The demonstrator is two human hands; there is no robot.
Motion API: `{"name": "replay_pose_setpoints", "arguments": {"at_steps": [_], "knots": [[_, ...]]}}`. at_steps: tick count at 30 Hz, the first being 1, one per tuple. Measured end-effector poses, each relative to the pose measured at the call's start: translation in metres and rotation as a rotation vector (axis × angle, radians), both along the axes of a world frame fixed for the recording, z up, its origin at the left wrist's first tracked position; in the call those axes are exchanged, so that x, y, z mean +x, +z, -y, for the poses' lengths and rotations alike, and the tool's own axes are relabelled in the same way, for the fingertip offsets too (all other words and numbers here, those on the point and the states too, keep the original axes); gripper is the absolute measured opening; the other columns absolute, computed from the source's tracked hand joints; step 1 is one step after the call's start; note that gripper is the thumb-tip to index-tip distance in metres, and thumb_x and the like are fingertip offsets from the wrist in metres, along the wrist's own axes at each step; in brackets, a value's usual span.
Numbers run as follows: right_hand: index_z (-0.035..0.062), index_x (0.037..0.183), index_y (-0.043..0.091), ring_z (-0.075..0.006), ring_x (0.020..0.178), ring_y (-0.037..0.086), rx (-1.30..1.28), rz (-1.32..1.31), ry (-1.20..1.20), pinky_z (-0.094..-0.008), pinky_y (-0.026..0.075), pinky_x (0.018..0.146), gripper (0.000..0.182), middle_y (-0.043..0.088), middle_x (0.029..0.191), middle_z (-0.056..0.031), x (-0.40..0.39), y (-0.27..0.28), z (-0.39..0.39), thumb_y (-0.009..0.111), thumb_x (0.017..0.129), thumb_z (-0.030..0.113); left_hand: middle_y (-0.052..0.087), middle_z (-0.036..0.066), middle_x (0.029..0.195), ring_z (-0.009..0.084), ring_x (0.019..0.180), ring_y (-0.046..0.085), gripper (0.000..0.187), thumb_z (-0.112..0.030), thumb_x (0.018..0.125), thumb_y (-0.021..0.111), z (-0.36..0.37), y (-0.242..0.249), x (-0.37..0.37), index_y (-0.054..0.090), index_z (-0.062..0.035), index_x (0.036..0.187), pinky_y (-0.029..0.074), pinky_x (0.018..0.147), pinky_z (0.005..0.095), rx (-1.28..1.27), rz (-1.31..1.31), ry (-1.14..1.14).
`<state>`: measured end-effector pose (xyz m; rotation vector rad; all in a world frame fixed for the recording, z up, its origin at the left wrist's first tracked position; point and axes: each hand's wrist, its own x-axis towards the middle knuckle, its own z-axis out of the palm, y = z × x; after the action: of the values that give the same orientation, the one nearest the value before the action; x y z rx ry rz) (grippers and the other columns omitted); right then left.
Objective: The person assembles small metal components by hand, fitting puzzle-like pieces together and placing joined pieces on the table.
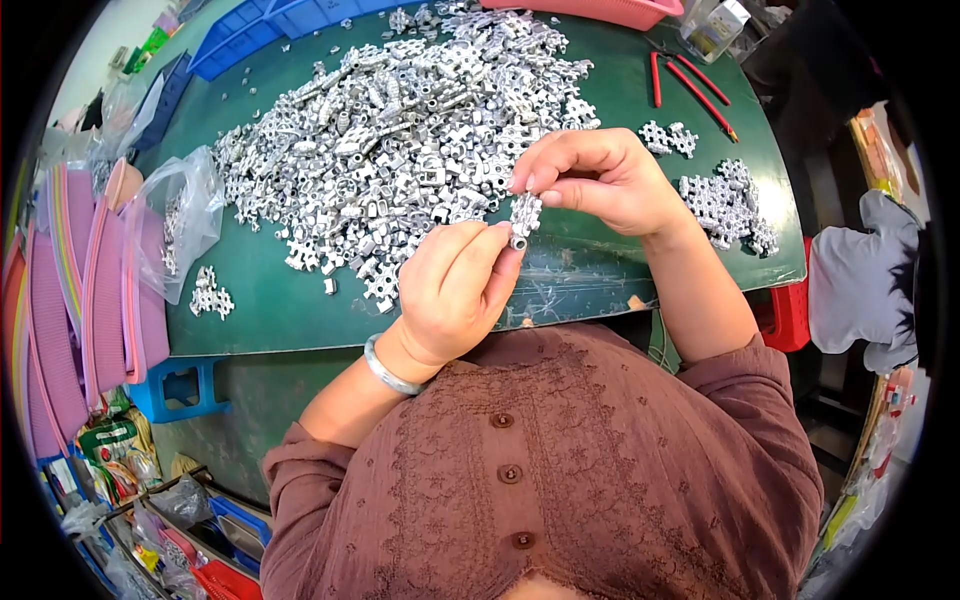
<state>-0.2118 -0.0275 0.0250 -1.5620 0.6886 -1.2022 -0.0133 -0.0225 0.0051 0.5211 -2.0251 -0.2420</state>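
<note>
Between my two hands is a small silvery metal casting (525,212) with a knobbly outline. My right hand (605,180) pinches its upper end between thumb and fingers. At its lower end, my left hand (455,280) has thumb and forefinger closed, with a small ring-shaped metal piece (518,243) showing at the fingertips. Just beyond my hands spreads a large heap of similar silvery metal pieces (400,130) on the green table (590,265).
Right of my hands lie a cluster of castings (725,205), a smaller group (668,138) and red-handled pliers (690,85). A clear bag (185,220) hangs at the table's left edge. Blue baskets (240,40) and a pink tray (600,10) stand along the back.
</note>
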Motion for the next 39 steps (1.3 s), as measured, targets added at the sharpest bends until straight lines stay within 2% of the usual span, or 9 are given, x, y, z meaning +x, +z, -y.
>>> {"name": "replay_pose_setpoints", "arguments": {"at_steps": [3, 6, 13, 18, 22, 25, 26, 31, 39], "knots": [[-0.0005, 0.080, 0.059, -0.0195, 0.088, 0.056, -0.010, -0.005, 0.004, -0.0292, 0.045, 0.076, 0.010, 0.061, 0.088, -0.0108, 0.000, 0.002, 0.000, 0.058, 0.072, -0.006, 0.056, 0.011, 0.074, 0.0216, 0.061, 0.055, 0.023, 0.004, 0.063, 0.068, 0.000, -0.001, -0.001, 0.059, 0.0022, 0.084, 0.045, 0.054, 0.0272, 0.002, -0.012, 0.014], [-0.0026, 0.088, 0.059, -0.0138, 0.087, 0.056, -0.015, -0.021, 0.018, -0.0257, 0.045, 0.078, 0.014, 0.061, 0.090, -0.0077, -0.002, 0.000, 0.001, 0.056, 0.075, -0.005, 0.056, 0.011, 0.075, 0.0216, 0.062, 0.055, 0.022, 0.003, 0.063, 0.068, 0.001, -0.001, -0.002, 0.059, 0.0021, 0.083, 0.046, 0.054, 0.0272, 0.005, -0.013, 0.018], [-0.0023, 0.090, 0.059, -0.0121, 0.086, 0.056, 0.002, -0.017, 0.006, -0.0249, 0.045, 0.077, 0.014, 0.061, 0.090, -0.0067, -0.002, -0.001, 0.001, 0.056, 0.076, -0.004, 0.055, 0.010, 0.073, 0.0196, 0.061, 0.054, 0.020, 0.002, 0.065, 0.068, 0.002, 0.001, -0.003, 0.058, 0.0017, 0.083, 0.045, 0.054, 0.0260, 0.005, -0.005, 0.022], [-0.0013, 0.083, 0.059, -0.0142, 0.082, 0.056, 0.076, -0.029, -0.029, -0.0256, 0.044, 0.073, 0.010, 0.060, 0.085, -0.0084, -0.002, 0.000, 0.000, 0.057, 0.074, -0.004, 0.055, 0.007, 0.072, 0.0115, 0.055, 0.049, 0.014, 0.000, 0.070, 0.065, -0.006, 0.006, -0.004, 0.058, 0.0017, 0.081, 0.041, 0.048, 0.0223, 0.383, -0.057, -0.016], [-0.0015, 0.085, 0.060, -0.0085, 0.075, 0.054, 0.136, -0.050, -0.074, -0.0218, 0.044, 0.068, 0.010, 0.060, 0.082, -0.0042, 0.000, 0.001, -0.002, 0.059, 0.075, -0.001, 0.056, 0.005, 0.072, 0.0081, 0.054, 0.048, 0.011, -0.005, 0.078, 0.059, -0.002, -0.007, -0.003, 0.057, 0.0027, 0.085, 0.039, 0.046, 0.0203, 0.664, -0.124, -0.173], [-0.0014, 0.087, 0.060, -0.0064, 0.073, 0.054, 0.182, -0.070, -0.098, -0.0209, 0.045, 0.067, 0.012, 0.061, 0.080, -0.0018, 0.001, 0.000, -0.001, 0.060, 0.075, 0.002, 0.056, 0.005, 0.072, 0.0078, 0.056, 0.049, 0.014, -0.007, 0.083, 0.053, -0.010, -0.003, -0.005, 0.056, 0.0027, 0.092, 0.039, 0.046, 0.0196, 1.410, -0.355, -0.227], [-0.0013, 0.087, 0.060, -0.0063, 0.072, 0.054, 0.197, -0.070, -0.098, -0.0208, 0.045, 0.067, 0.013, 0.061, 0.079, -0.0017, 0.001, 0.001, -0.001, 0.060, 0.075, 0.002, 0.056, 0.006, 0.071, 0.0091, 0.057, 0.051, 0.017, -0.009, 0.085, 0.051, -0.009, -0.003, -0.005, 0.055, 0.0021, 0.097, 0.039, 0.047, 0.0196, 1.463, -0.367, -0.253], [-0.0003, 0.086, 0.061, -0.0057, 0.069, 0.054, 0.301, -0.065, -0.129, -0.0195, 0.044, 0.062, 0.012, 0.061, 0.077, -0.0015, 0.002, 0.001, 0.000, 0.061, 0.075, 0.006, 0.056, 0.005, 0.072, 0.0100, 0.058, 0.050, 0.017, -0.011, 0.085, 0.051, -0.008, -0.005, -0.005, 0.055, 0.0014, 0.096, 0.039, 0.047, 0.0206, 1.586, -0.468, -0.325], [0.0003, 0.084, 0.060, -0.0048, 0.063, 0.049, 0.308, -0.042, -0.136, -0.0191, 0.041, 0.056, 0.009, 0.057, 0.072, 0.0009, 0.003, 0.001, 0.000, 0.061, 0.077, 0.006, 0.056, 0.005, 0.072, 0.0112, 0.058, 0.050, 0.015, -0.013, 0.086, 0.050, -0.005, -0.001, -0.005, 0.055, -0.0014, 0.094, 0.039, 0.048, 0.0219, 1.664, -0.486, -0.353]]}}
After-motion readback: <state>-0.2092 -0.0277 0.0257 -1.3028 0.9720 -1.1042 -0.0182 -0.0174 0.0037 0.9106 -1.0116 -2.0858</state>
